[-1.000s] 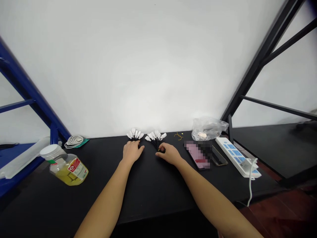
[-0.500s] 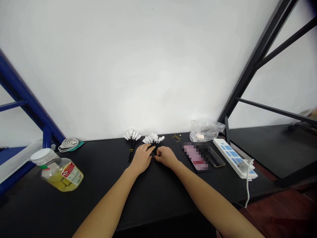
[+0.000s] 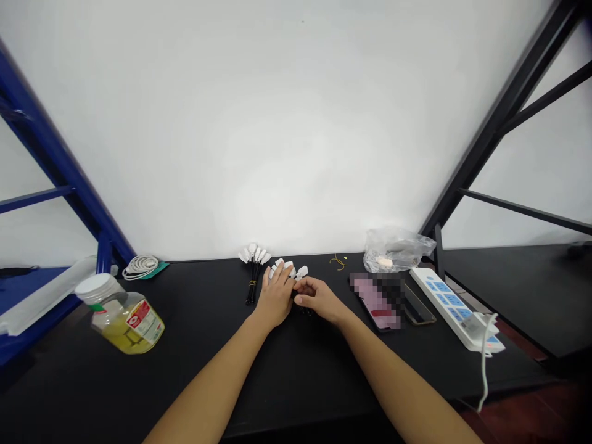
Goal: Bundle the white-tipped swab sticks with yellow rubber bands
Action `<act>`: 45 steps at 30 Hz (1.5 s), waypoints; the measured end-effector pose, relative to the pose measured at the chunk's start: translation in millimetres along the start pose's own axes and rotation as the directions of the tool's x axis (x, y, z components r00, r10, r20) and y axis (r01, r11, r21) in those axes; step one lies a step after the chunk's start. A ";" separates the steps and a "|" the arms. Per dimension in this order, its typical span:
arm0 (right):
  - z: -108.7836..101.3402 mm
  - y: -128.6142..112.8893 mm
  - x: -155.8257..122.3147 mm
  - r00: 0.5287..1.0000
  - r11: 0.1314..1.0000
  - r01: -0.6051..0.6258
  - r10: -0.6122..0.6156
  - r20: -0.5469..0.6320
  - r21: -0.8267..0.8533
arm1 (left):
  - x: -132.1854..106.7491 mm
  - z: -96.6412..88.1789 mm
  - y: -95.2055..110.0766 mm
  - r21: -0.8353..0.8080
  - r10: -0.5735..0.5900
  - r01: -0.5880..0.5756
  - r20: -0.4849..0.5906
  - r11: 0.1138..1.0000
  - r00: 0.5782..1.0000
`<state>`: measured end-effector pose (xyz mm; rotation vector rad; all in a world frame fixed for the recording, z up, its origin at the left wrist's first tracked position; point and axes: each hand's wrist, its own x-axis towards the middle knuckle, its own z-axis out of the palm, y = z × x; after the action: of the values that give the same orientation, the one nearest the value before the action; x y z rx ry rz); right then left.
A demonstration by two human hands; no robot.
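Two bundles of black cables with white tips lie near the back of a black table (image 3: 208, 345). The left bundle (image 3: 253, 271) lies free, tied at its middle. My left hand (image 3: 275, 297) lies over the right bundle (image 3: 296, 271), fingers stretched along its white tips. My right hand (image 3: 318, 300) is curled just beside it, its fingertips pinched on the black stems of that same bundle. The two hands touch each other.
A tilted jar of yellow liquid (image 3: 121, 311) lies at the left, a coiled white cable (image 3: 139, 266) behind it. To the right are a phone (image 3: 377, 297), a white power strip (image 3: 456, 308), a clear plastic bag (image 3: 396, 248) and a small yellow wire (image 3: 338, 262). Blue and black frames flank the table.
My left hand left the left bundle and slid right onto the right bundle. My right hand stayed on that bundle's stems. The left bundle now lies uncovered.
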<state>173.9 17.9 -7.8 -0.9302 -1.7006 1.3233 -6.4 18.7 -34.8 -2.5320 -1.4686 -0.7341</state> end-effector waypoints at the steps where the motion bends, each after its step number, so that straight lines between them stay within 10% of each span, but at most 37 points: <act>1: 2.2 -0.9 -1.3 1.000 1.000 0.006 -0.006 0.008 -0.025 | 0.1 1.9 -1.7 0.006 -0.033 0.033 -0.007 0.999 0.999; 12: 20.0 6.9 -1.8 0.987 0.917 0.011 -0.074 -0.141 -0.400 | -2.2 9.8 -12.2 0.019 -0.135 0.136 -0.033 0.991 0.990; 20: 13.0 10.2 -2.9 0.988 0.892 0.097 -0.140 -0.066 -0.443 | -3.1 -2.1 -7.0 -0.020 0.050 -0.049 0.094 0.999 0.994; 35: 20.0 -1.9 -3.4 0.989 0.611 0.067 -0.142 -0.026 -0.789 | 1.2 -2.8 -8.5 -0.074 0.017 -0.009 0.108 0.997 0.994; 45: 23.3 -0.2 -6.9 0.990 0.660 0.091 -0.144 -0.006 -0.746 | -2.3 -5.0 -7.4 -0.113 -0.030 0.046 0.146 0.993 0.989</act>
<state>155.9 2.1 -12.2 -1.2578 -2.2530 0.4462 -15.3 19.1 -32.5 -2.7019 -1.5659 -0.6733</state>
